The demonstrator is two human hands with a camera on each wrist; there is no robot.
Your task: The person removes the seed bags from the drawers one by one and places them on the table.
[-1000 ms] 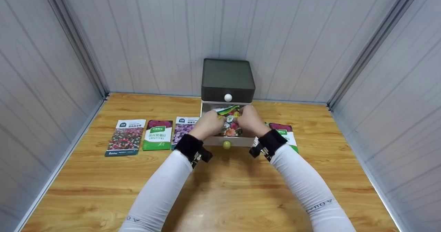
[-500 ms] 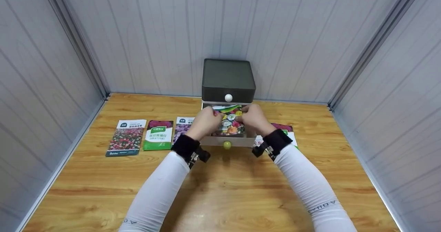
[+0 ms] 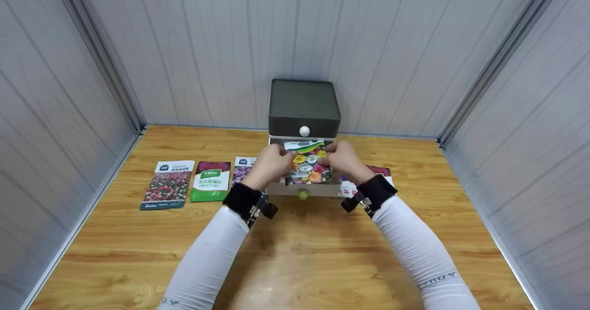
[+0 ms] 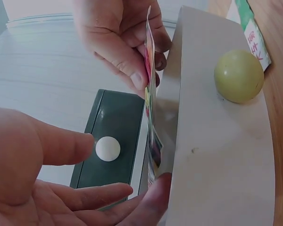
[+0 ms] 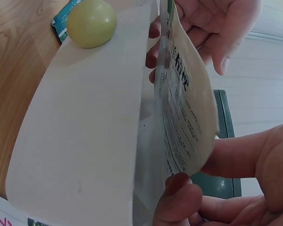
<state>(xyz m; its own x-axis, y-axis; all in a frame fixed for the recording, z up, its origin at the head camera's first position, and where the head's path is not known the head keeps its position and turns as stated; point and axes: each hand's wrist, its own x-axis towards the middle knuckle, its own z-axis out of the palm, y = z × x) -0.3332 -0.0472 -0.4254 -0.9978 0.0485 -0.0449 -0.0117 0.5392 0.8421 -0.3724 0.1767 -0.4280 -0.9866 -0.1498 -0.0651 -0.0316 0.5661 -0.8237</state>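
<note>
A flower seed packet (image 3: 308, 163) stands tilted over the pulled-out white lower drawer (image 3: 288, 189) of a small dark green drawer unit (image 3: 304, 100). My right hand (image 3: 343, 161) pinches the packet's right edge, thumb on one face and fingers on the other, as the right wrist view shows. At its left edge is my left hand (image 3: 269, 165). In the left wrist view the left thumb (image 4: 68, 146) stands apart from the packet (image 4: 150, 89), while the fingers reach beneath and behind it. Printed text covers the packet's back (image 5: 186, 108). Some left fingertips are hidden.
To the left lie a red-flower packet (image 3: 167, 184), a green-and-white packet (image 3: 210, 181) and a partly covered purple-flower packet (image 3: 242, 168). More packets, including a white one (image 3: 348, 189), lie beside my right wrist. A yellow-green knob (image 3: 303, 194) sticks out from the drawer front.
The seed packet has shifted slightly right and up out of the drawer, and more of its face shows. My hands have moved apart; the left thumb is now off the packet.
</note>
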